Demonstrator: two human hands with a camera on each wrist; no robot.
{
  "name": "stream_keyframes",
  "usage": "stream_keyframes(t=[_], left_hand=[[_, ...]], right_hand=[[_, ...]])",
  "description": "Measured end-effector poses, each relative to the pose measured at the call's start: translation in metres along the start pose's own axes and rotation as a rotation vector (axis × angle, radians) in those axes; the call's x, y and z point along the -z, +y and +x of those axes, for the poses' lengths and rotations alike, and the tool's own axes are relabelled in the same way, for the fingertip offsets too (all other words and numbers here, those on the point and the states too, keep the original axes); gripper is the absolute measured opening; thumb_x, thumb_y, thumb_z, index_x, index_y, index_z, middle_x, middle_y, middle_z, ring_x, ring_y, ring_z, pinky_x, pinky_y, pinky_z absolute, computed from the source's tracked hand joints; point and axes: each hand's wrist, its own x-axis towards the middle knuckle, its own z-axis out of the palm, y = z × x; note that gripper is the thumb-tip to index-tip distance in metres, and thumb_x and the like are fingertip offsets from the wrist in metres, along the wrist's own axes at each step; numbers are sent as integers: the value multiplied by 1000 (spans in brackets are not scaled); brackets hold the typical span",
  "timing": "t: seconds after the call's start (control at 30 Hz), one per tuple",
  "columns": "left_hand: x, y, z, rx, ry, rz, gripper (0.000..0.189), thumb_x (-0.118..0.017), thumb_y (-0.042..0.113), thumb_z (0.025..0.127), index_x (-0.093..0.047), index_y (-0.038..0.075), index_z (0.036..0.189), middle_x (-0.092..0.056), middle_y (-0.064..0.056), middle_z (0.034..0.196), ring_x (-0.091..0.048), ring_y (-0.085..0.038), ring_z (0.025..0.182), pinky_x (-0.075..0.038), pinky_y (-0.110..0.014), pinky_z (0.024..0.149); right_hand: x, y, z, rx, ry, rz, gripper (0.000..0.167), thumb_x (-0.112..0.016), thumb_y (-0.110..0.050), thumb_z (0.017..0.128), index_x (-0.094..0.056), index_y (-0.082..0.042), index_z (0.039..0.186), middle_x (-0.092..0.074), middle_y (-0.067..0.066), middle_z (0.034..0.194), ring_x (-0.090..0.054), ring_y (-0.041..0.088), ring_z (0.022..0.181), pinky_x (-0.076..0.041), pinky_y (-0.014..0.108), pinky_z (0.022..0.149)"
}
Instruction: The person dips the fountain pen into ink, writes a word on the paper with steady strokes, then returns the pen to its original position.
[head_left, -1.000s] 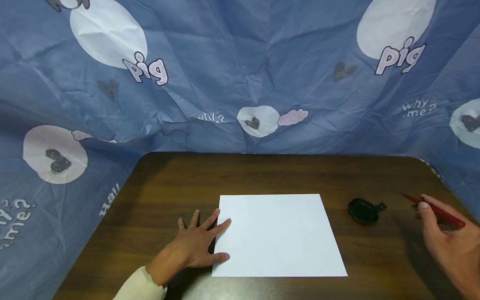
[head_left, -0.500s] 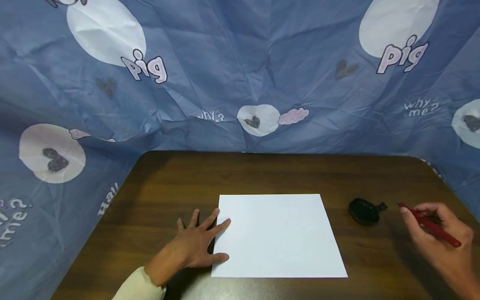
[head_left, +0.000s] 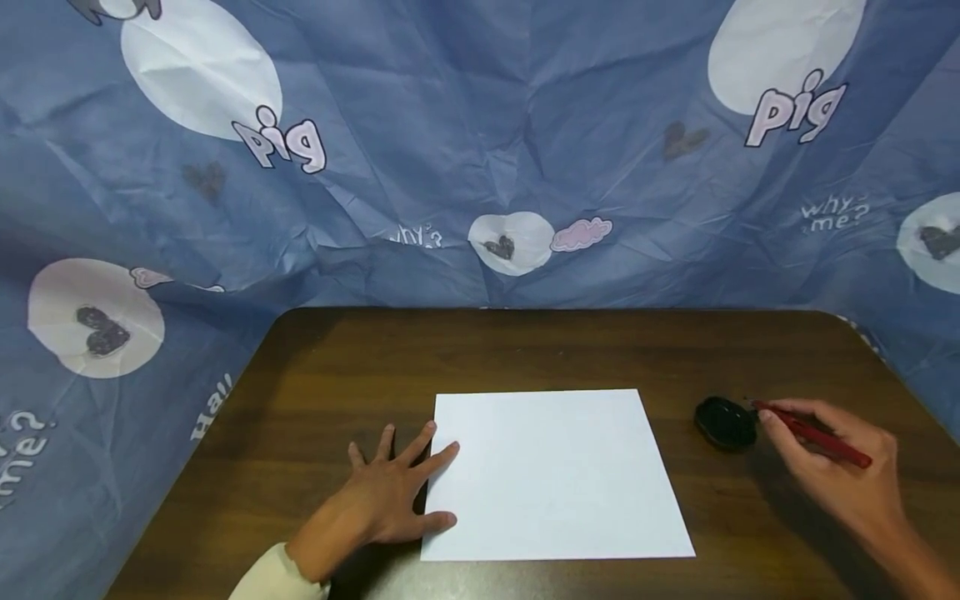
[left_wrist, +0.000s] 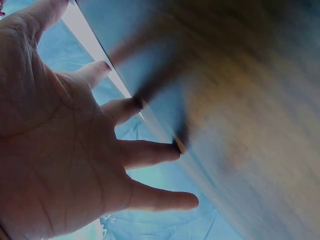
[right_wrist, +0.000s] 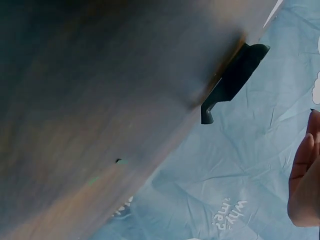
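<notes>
A blank white sheet of paper (head_left: 558,475) lies on the wooden table. My left hand (head_left: 390,500) rests at its left edge with fingers spread, thumb and index fingertip on the sheet. The left wrist view shows the palm (left_wrist: 60,130) and straight fingers over the tabletop. With curled fingers, my right hand (head_left: 851,479) pinches a slim red pen (head_left: 825,440), its thin dark tip pointing left. That tip is beside a small, dark, glossy dish (head_left: 724,423), whose short handle the hand mostly hides; I cannot tell if they touch. The right wrist view shows the dish (right_wrist: 242,72) side-on.
The dark wooden table (head_left: 525,350) has rounded far corners. A blue printed cloth (head_left: 420,150) hangs behind it and along both sides. The dish stands to the right of the paper, with bare wood between them.
My right hand has moved left with the red pen, bringing its tip from right of the dish to its handle side. My left hand and the paper stay in place.
</notes>
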Motion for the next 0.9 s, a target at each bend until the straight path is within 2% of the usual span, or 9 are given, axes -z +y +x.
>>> stream_keyframes(t=[0.07, 0.17, 0.23, 0.3, 0.43, 0.57, 0.9], left_hand=[[0, 0, 0, 3, -3, -1, 85, -58, 75, 83, -30, 42, 156, -16, 2, 166, -17, -58, 142, -12, -87, 93], [-1, 1, 1, 5, -4, 2, 85, -58, 75, 83, -29, 43, 156, -15, 2, 166, -17, -58, 142, -11, -87, 94], [-1, 1, 1, 5, -6, 4, 85, -58, 75, 83, -29, 43, 156, -15, 2, 167, -16, -57, 143, -11, -87, 94], [-1, 1, 1, 6, -5, 3, 85, -58, 75, 83, -29, 43, 156, -15, 2, 166, -17, -57, 143, -11, -87, 94], [0, 2, 0, 12, -10, 2, 85, -58, 75, 83, -28, 43, 156, -15, 2, 166, -17, -57, 143, -11, -87, 93], [0, 3, 0, 10, -3, 10, 85, -59, 75, 83, -28, 43, 156, -16, 1, 166, -18, -58, 142, -12, -88, 93], [0, 3, 0, 11, 1, 6, 84, -59, 74, 83, -30, 42, 156, -17, 0, 166, -18, -60, 141, -10, -88, 92]], right_hand=[[-1, 0, 0, -51, -33, -27, 20, -83, 0, 76, -79, -11, 92, -68, -19, 86, -61, -9, 63, -46, 9, 53], [-2, 1, 1, -188, -142, -106, 9, -82, -14, 83, -78, -16, 91, -67, -23, 79, -59, -7, 59, -44, 12, 50], [-1, 1, 1, -274, -240, -150, 9, -79, -24, 87, -77, -16, 91, -67, -18, 75, -58, -2, 59, -43, 17, 51], [-1, 1, 2, -321, -328, -187, 16, -76, -31, 90, -76, -15, 92, -68, -11, 73, -56, 2, 59, -42, 22, 51], [-3, 5, 3, -320, -386, -223, 20, -74, -33, 91, -75, -13, 92, -68, -4, 76, -54, 3, 60, -41, 27, 53], [-4, 8, 5, -301, -398, -223, 19, -74, -33, 91, -76, -14, 91, -67, -3, 74, -52, 4, 59, -39, 27, 53], [-7, 15, 4, -298, -520, -254, 23, -72, -33, 93, -78, -11, 95, -70, 0, 81, -53, 2, 63, -41, 29, 54]])
